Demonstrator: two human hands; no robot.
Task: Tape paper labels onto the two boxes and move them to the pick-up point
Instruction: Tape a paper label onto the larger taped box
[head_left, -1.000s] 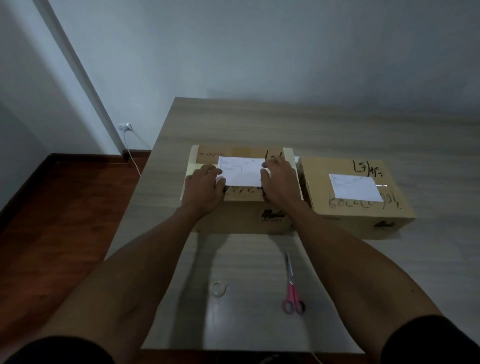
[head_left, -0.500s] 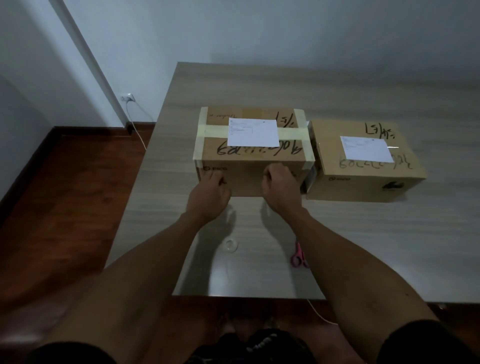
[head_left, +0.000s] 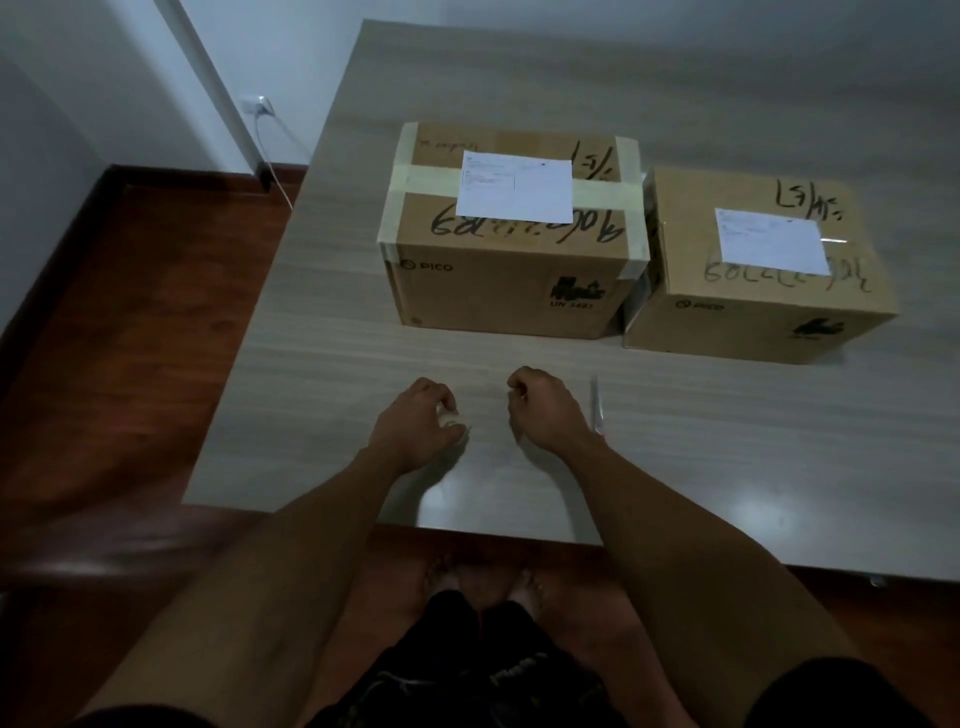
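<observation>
1. Both hands have come off the left box and dropped to the table; the left hand curls round the tape roll, while the right hand is fisted, apparently on nothing
2. The label ahead of them probably needs taping; the right box, beyond the right hand, bears its own label
3. Scissors lie just right of the right hand; wood floor and wall socket far left
</observation>
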